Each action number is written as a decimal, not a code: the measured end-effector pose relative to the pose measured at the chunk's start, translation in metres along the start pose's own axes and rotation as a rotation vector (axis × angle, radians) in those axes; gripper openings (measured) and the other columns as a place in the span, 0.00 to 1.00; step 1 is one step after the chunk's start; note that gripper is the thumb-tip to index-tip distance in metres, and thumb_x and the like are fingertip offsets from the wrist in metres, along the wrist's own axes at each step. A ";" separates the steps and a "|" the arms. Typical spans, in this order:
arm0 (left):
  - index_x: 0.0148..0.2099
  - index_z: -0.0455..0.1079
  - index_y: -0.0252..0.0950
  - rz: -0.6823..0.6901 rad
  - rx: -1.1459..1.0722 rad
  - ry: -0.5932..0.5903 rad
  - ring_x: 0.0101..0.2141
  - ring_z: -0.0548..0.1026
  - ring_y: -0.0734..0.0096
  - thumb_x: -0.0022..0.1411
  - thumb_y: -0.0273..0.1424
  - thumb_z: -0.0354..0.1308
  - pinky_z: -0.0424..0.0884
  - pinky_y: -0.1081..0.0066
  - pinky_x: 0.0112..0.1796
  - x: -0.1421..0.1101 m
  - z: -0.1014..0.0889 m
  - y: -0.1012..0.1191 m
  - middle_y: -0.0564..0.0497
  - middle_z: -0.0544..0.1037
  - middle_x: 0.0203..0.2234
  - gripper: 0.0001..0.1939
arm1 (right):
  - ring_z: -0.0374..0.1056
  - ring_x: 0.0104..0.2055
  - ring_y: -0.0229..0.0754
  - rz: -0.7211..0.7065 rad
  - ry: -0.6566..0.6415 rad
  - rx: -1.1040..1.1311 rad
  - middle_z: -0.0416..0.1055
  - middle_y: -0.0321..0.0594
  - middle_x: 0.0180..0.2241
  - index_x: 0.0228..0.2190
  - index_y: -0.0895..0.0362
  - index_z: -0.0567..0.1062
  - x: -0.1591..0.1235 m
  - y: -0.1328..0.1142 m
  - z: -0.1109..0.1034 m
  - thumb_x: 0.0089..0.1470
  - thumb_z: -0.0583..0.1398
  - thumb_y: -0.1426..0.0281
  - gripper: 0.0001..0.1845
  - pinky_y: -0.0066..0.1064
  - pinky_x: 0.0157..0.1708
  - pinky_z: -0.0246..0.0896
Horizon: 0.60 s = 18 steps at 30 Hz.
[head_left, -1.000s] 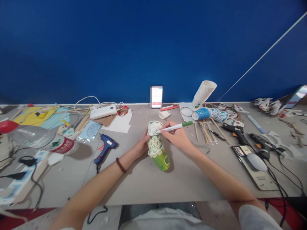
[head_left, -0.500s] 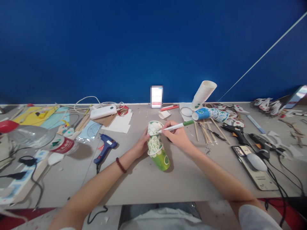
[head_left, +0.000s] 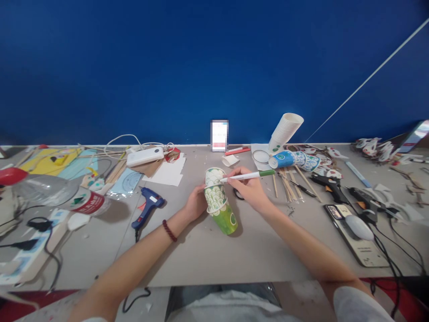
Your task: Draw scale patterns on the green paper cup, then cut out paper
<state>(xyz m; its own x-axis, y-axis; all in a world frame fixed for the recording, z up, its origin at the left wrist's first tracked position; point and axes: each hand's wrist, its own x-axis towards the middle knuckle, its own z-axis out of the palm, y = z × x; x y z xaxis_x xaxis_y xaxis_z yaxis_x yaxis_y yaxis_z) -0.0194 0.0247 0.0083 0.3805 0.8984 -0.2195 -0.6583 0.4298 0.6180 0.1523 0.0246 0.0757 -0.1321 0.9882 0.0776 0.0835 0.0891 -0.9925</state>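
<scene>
1. A green-patterned cup column [head_left: 216, 197] slants above the middle of the counter [head_left: 268, 255], its solid-green end toward the person and its pale, scale-patterned end pointing away.
2. The left hand [head_left: 196, 202] steadies the column's left side, its grip closed around it, some fingers hidden behind.
3. The right hand [head_left: 250, 190], at the column's upper right, keeps its grip pinched on a white marker [head_left: 244, 176] with a green end; the writing tip meets the column's pale cup.
4. Left of the column lies a blue glue gun [head_left: 148, 208]; farther left, a red-capped bottle [head_left: 90, 201] rests on its side.
5. Beyond the column, a lit screen [head_left: 219, 135] stands against a blue wall [head_left: 214, 67].
6. Right of the column and farther back, a white cup stack [head_left: 286, 129] leans behind a blue-patterned cup column [head_left: 284, 159].
</scene>
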 end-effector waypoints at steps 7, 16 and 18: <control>0.44 0.71 0.35 0.041 0.152 -0.015 0.37 0.74 0.61 0.49 0.45 0.62 0.67 0.63 0.42 -0.004 0.000 -0.002 0.47 0.78 0.34 0.24 | 0.66 0.31 0.38 -0.021 -0.018 0.002 0.72 0.35 0.29 0.27 0.55 0.69 -0.001 -0.003 0.000 0.48 0.60 0.67 0.05 0.30 0.31 0.60; 0.49 0.69 0.35 0.106 0.293 -0.117 0.44 0.70 0.58 0.46 0.52 0.61 0.65 0.62 0.44 -0.006 -0.002 -0.005 0.43 0.74 0.42 0.33 | 0.63 0.27 0.35 0.022 -0.052 0.000 0.69 0.34 0.27 0.28 0.55 0.69 -0.003 -0.002 0.003 0.48 0.60 0.65 0.07 0.28 0.27 0.57; 0.52 0.67 0.37 0.134 0.290 -0.130 0.45 0.68 0.58 0.46 0.51 0.61 0.65 0.62 0.44 -0.006 -0.002 -0.006 0.43 0.72 0.45 0.34 | 0.62 0.25 0.34 0.043 -0.050 0.002 0.69 0.33 0.25 0.27 0.55 0.69 -0.003 -0.001 0.003 0.47 0.60 0.65 0.07 0.27 0.25 0.56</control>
<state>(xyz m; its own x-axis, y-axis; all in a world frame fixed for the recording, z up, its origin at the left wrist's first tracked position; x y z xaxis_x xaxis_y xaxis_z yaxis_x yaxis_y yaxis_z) -0.0192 0.0173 0.0042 0.3954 0.9178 -0.0354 -0.5028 0.2485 0.8279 0.1494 0.0211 0.0766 -0.1779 0.9836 0.0297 0.0885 0.0460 -0.9950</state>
